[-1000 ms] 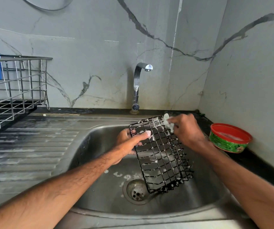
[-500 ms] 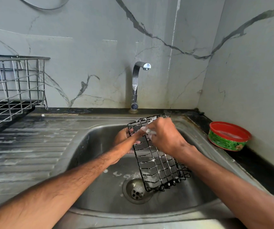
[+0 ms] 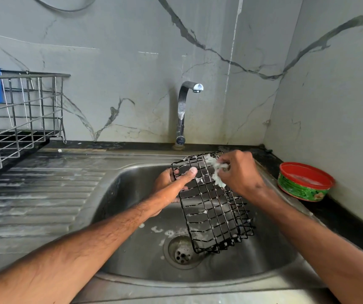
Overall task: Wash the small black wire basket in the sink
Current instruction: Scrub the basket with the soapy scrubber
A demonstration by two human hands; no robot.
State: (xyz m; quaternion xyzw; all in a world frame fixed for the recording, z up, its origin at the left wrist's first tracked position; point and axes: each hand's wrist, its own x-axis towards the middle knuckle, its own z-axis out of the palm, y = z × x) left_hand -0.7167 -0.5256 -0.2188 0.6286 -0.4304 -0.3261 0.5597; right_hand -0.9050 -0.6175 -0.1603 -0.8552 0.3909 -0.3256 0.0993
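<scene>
Now, the small black wire basket (image 3: 214,207) is held tilted in the sink (image 3: 132,238) at frame centre, w/ its lower end near the drain (image 3: 182,253). Its upper left edge is gripped by the left hand (image 3: 171,183) (thumb on top); a sudsy white pad (image 3: 218,174) is pinched against its top by the right hand (image 3: 240,172).

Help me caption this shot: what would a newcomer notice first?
The black basket stands out, tilted in the sink, held at its top edge by the left hand. The right hand presses a soapy scrubber on its top corner. A red-rimmed green tub sits on the counter at right.
</scene>
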